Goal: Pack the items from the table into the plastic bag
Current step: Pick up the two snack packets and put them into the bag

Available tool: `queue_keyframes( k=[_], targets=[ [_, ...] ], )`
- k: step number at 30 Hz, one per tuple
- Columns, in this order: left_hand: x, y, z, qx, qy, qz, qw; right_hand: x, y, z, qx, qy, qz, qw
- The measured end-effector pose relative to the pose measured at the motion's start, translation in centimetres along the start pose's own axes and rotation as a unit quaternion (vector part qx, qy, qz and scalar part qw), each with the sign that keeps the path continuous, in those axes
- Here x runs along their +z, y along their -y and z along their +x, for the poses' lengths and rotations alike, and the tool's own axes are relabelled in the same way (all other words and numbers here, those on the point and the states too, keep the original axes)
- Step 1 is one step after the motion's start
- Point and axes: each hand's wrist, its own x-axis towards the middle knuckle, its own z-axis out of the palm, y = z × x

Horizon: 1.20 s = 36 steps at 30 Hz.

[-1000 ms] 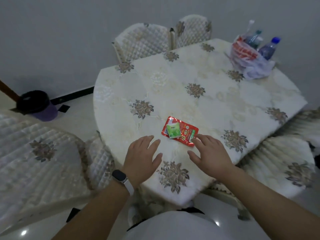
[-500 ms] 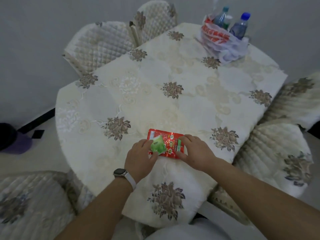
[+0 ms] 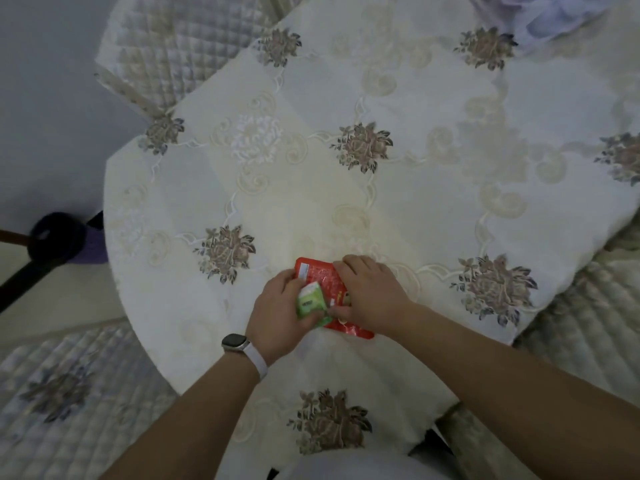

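Observation:
A flat red packet [image 3: 320, 273] lies near the table's front edge, with a small green and white pack [image 3: 309, 302] on top of it. My left hand [image 3: 278, 315], a watch on its wrist, has its fingers closed around the green pack. My right hand [image 3: 372, 294] covers the right side of the red packet and grips it. Only a corner of the plastic bag [image 3: 540, 19] shows at the far right of the table; what it holds is out of frame.
The round table [image 3: 433, 209] wears a cream cloth with embroidered flowers. Quilted chairs stand at the far left [image 3: 166, 46], near left [image 3: 59, 386] and right [image 3: 588, 327]. A dark bin [image 3: 57, 237] sits on the floor at left.
The view has moved closer over the table, pushing the bag mostly out of frame. Both hands went from hovering near the packets to closing on them, left on the green pack, right on the red.

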Motion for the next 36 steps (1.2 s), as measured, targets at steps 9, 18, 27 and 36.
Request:
queue_keyframes(
  k=[9,18,27,36],
  targets=[
    [0.3,-0.3,-1.5,-0.074,-0.050,-0.118,0.989,0.7,1.4,0.1,0.016,-0.009,-0.038,0.999],
    [-0.8,3.9,-3.7,-0.094,-0.073,-0.295,0.948,1.5,5.1,-0.7,0.230,0.009,0.083,0.970],
    [-4.3,9.0,-7.7,-0.036,-0.059,-0.378,0.923,2.7,11.3,-4.2,0.356,-0.060,0.204,0.910],
    [-7.2,7.5,-10.8,0.023,-0.011,-0.394,0.919,1.3,15.5,-11.1,0.379,-0.133,0.260,0.878]
  ],
)
